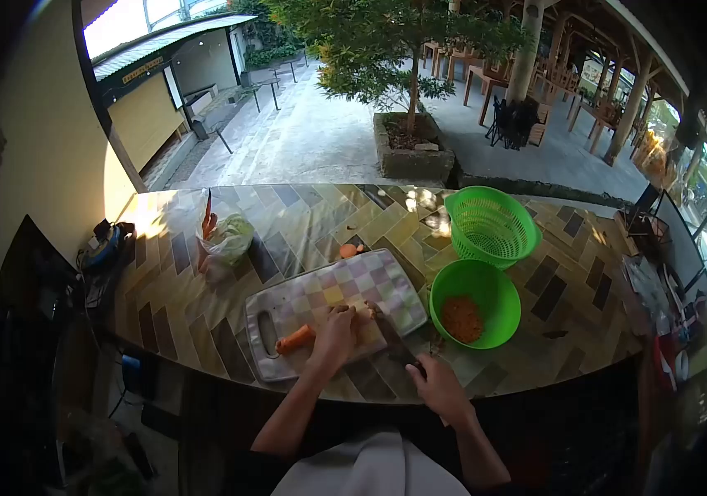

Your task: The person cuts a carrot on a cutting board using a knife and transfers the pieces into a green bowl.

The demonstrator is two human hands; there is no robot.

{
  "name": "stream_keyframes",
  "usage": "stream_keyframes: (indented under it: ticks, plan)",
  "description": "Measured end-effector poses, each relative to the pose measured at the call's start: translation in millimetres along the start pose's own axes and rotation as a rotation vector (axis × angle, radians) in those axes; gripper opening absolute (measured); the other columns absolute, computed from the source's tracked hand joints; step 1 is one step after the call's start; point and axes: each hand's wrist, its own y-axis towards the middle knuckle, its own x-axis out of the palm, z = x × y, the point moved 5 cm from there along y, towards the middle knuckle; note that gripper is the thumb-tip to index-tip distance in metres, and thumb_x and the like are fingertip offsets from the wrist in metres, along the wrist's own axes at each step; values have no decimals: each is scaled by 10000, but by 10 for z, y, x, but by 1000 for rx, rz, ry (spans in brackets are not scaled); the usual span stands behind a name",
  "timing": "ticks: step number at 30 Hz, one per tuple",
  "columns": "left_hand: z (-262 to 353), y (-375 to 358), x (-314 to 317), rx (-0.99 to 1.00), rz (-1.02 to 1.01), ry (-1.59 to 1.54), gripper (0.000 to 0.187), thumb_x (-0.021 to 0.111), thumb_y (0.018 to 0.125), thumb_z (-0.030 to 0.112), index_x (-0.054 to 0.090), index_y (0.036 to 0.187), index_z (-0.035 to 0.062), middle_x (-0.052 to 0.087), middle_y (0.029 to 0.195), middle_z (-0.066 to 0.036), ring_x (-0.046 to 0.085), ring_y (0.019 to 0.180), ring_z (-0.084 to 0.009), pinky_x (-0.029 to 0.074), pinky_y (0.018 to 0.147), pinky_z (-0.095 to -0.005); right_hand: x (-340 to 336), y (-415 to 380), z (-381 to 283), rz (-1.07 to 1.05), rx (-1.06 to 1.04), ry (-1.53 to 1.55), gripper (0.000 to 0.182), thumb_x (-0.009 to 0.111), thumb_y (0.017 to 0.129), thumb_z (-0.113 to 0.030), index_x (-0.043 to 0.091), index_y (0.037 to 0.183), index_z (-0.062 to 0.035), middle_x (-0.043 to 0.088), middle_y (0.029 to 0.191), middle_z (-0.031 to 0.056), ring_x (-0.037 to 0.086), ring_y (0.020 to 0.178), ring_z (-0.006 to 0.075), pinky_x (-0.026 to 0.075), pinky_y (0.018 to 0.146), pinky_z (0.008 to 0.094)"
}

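Note:
On the checkered cutting board [395, 285], my left hand [337, 335] bends its fingers over a pale orange carrot piece [363, 313], mostly hidden by the fingers. My right hand [440, 387] grips the handle of a knife [392, 337]. Its dark blade slants up and left across the board's right part, its tip close to my left fingertips. A whole-looking orange carrot [296, 339] lies left of my left hand, near the board's handle slot. Beside the board on the right stands a green bowl [498, 310] with finely chopped orange bits [462, 321] in it.
A green colander [494, 223] stands behind the bowl. Orange scraps [348, 250] lie past the board's far edge. Further left sits a thin plastic bag [228, 240] with a carrot-like end sticking out. Plastic packets [655, 289] crowd the right end of the tile-patterned table [180, 306].

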Motion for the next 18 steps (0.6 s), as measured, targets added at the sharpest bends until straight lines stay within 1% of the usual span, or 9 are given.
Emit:
stream_keyframes:
  ticks: [2,5,6,8,9,12,15,18]
  plan:
    - [94,-45,-51,36,-25,-51,383,529,864,1,614,1230,-71,600,1237,-299,564,1178,-421,465,965,-418,14,30,-21,-142,77,199,266,579,999,-250,572,979,15,603,671,132,616,540,229,461,553,372]
    - [113,-103,-215,21,79,-189,382,559,816,-39,631,1188,-83,646,1100,-262,648,965,-382,489,890,-400,9,189,30,30,33,138,300,560,985,-246,573,997,54,645,869,286,612,871,483,467,713,502]
    - [113,-119,-239,1,63,-179,402,542,816,-48,617,1208,-88,641,1119,-273,636,997,-407,486,898,-417,-19,228,15,55,43,121,288,565,981,-235,572,989,52,640,858,293,611,860,489,470,711,496]
    - [94,-133,-281,-40,35,-161,441,510,816,-66,589,1249,-98,629,1157,-296,611,1061,-458,482,916,-453,-39,273,-50,37,-18,55,288,569,977,-236,576,1002,51,642,859,292,612,867,486,472,723,497]
    - [77,-132,-299,-25,49,-168,463,513,807,-73,577,1264,-97,624,1168,-296,607,1075,-455,479,926,-448,-46,292,-88,27,-49,23,288,571,976,-236,579,1008,51,643,859,291,612,870,484,473,729,497]
    - [-39,-71,-237,10,80,-188,526,526,780,-93,546,1306,-93,610,1203,-293,590,1117,-445,467,956,-435,-23,346,-163,-183,-21,45,305,571,974,-250,588,1036,47,646,870,293,620,884,473,476,745,503]
    - [-158,-8,-208,33,96,-167,564,542,759,-102,532,1324,-88,595,1238,-287,572,1154,-435,455,987,-422,-13,423,-149,16,-130,-2,312,576,970,-265,598,1061,33,655,857,275,631,882,456,480,745,501]
    - [-154,44,-349,90,112,-129,554,544,753,-100,552,1306,-82,588,1253,-281,565,1168,-427,448,1005,-418,-12,468,-163,-33,-135,-106,318,578,970,-282,602,1069,20,656,867,274,633,882,456,486,749,494]
